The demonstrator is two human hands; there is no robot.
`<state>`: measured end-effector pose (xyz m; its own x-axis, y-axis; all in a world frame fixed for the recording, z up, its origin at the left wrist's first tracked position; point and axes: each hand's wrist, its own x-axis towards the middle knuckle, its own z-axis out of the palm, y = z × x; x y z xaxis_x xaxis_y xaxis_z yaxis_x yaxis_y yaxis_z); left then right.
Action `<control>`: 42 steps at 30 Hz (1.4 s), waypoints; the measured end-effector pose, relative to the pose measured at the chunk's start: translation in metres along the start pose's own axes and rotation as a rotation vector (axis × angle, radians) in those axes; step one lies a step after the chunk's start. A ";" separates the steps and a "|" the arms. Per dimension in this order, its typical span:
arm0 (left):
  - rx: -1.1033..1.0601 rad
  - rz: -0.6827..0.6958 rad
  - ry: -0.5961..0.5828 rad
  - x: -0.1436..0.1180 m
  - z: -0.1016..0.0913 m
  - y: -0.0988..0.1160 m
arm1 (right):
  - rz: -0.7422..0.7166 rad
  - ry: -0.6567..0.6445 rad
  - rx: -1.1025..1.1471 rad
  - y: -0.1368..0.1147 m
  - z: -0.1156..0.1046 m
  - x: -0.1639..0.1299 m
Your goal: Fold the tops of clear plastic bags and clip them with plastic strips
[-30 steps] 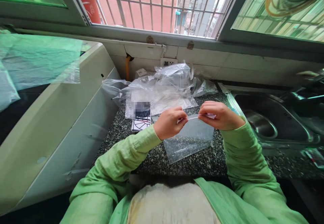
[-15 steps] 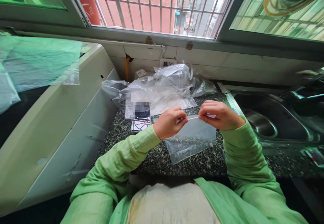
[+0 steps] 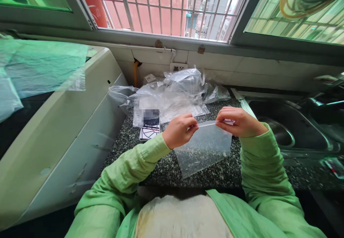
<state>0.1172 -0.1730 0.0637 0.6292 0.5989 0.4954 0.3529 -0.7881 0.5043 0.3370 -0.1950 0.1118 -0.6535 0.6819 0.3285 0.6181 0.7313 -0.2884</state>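
A clear plastic bag (image 3: 205,148) hangs flat from both my hands over the speckled counter. My left hand (image 3: 180,130) pinches its top edge near the left side, thumb against fingers. Farther right along the same edge, my right hand (image 3: 239,120) pinches it too, and a pale strip of the edge stretches between the two. Counter speckles show through the lower part of the bag. Just beyond my left hand lies a small box or booklet (image 3: 150,131) with a dark and white line pattern, partly blurred out.
A heap of crumpled clear plastic bags (image 3: 177,91) lies at the back of the dark speckled counter (image 3: 153,166). To the right is a steel sink (image 3: 298,123). A pale, wide appliance (image 3: 88,123) stands at the left, with plastic sheeting (image 3: 45,66) on it. Behind is a barred window.
My right hand has slid a little to the right along the bag's top edge, widening the gap between my hands. My left hand stays almost in place.
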 end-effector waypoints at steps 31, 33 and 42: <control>0.003 0.012 -0.015 0.001 -0.002 -0.002 | -0.060 0.048 -0.082 -0.005 0.012 0.008; -0.013 -0.002 -0.026 0.001 -0.003 -0.001 | -0.058 0.048 -0.080 -0.005 0.012 0.008; 0.018 0.011 0.009 0.001 -0.003 -0.002 | 0.006 0.044 -0.042 0.000 -0.002 0.000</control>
<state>0.1148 -0.1708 0.0656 0.6264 0.5917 0.5074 0.3588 -0.7968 0.4862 0.3383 -0.1947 0.1137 -0.6306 0.6841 0.3665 0.6403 0.7255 -0.2525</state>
